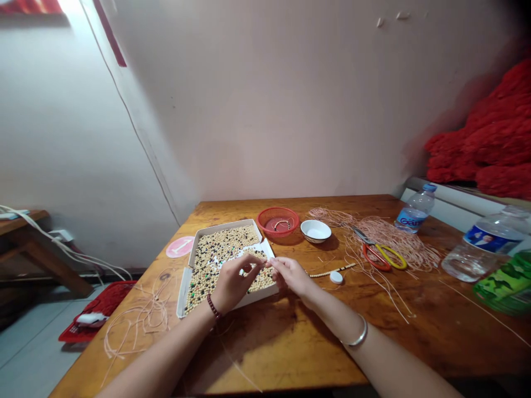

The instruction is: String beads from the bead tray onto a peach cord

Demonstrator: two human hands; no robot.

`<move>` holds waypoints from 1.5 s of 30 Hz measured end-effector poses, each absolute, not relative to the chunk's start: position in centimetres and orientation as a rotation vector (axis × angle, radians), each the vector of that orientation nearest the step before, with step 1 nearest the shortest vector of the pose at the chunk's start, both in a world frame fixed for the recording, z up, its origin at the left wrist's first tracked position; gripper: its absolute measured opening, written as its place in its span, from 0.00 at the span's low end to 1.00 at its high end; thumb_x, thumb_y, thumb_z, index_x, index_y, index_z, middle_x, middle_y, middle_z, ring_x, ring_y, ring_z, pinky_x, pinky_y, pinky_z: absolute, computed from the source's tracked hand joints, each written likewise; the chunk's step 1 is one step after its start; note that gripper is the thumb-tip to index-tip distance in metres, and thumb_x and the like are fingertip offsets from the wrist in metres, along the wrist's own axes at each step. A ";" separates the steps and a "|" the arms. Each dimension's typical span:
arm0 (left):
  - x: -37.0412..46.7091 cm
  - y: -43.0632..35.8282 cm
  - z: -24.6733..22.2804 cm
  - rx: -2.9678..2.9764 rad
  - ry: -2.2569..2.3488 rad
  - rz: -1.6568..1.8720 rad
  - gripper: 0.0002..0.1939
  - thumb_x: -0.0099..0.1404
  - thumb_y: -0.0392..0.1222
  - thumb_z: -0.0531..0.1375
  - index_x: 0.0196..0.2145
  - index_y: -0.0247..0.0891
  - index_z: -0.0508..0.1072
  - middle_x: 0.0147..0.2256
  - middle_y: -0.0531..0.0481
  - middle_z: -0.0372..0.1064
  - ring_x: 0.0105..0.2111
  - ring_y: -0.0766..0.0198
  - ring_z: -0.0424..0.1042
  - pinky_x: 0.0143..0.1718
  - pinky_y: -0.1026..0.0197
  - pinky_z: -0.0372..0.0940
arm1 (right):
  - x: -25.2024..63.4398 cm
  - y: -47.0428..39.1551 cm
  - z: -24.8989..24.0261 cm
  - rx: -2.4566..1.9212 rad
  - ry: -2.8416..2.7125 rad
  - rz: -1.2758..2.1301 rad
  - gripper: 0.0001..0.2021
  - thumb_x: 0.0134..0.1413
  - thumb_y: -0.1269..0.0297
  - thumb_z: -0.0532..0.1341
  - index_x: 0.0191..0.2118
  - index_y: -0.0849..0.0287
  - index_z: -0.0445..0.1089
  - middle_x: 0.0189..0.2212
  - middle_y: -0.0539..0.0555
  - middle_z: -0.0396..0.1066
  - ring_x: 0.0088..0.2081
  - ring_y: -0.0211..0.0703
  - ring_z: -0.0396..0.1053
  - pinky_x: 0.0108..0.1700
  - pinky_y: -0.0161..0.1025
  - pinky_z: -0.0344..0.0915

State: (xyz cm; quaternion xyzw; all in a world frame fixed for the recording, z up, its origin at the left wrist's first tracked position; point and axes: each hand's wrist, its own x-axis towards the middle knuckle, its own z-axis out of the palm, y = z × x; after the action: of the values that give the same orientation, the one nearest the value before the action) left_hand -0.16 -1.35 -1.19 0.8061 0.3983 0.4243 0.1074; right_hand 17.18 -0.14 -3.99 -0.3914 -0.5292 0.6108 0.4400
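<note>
Over the right edge of a shallow white box lid [226, 223] full of tan, black and a few green beads [224, 240], both my hands meet. My left hand [235, 279] is closed in a pinch, its fingertips touching those of my right hand [292, 276], pinched too. What lies between the fingertips is too small to make out. Below my wrists a thin pale cord [238, 367] trails toward the table's front edge. Just right of my right hand, a strand of beads [332, 271] lies on the wood beside a white cap [336, 277].
Behind the lid stand a red plastic basket [277, 233] holding a beaded piece, and a white bowl [316, 230]. Scissors [384, 257] lie on pink cords [398, 237]. Bottles [415, 213] line the right side. Loose cords [141, 326] and a pink round card [179, 247] are left.
</note>
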 end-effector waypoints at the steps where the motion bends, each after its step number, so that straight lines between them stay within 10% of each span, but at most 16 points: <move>1: -0.1 -1.4 -1.1 2.374 1.175 1.236 0.06 0.64 0.43 0.57 0.32 0.41 0.72 0.31 0.51 0.76 0.25 0.68 0.71 0.27 0.66 0.64 | 17.2 -0.1 -4.0 -0.972 -1.280 1.553 0.25 0.45 0.41 0.58 0.32 0.63 0.68 0.19 0.46 0.61 0.18 0.31 0.58 0.22 0.31 0.54; 9: -0.1 -1.4 -1.0 2.366 1.226 1.179 0.07 0.65 0.44 0.56 0.33 0.42 0.73 0.33 0.51 0.76 0.28 0.65 0.73 0.31 0.63 0.66 | 17.3 -0.4 -3.7 -0.971 -1.254 1.408 0.23 0.47 0.41 0.57 0.23 0.59 0.65 0.14 0.43 0.47 0.16 0.30 0.43 0.19 0.32 0.42; 45: -1.7 1.0 -2.3 2.037 1.618 1.015 0.07 0.61 0.46 0.56 0.33 0.40 0.68 0.32 0.50 0.75 0.30 0.61 0.74 0.30 0.63 0.64 | 17.5 -1.3 -2.6 -0.866 -1.573 1.425 0.18 0.50 0.49 0.59 0.25 0.61 0.66 0.14 0.43 0.49 0.19 0.32 0.46 0.23 0.33 0.44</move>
State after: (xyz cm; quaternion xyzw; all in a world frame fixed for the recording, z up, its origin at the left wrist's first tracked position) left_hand -1.65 0.99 -2.32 0.7184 0.5705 0.3580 0.1737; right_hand 17.48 -1.31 -2.61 -0.3441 -0.6251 0.5665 0.4122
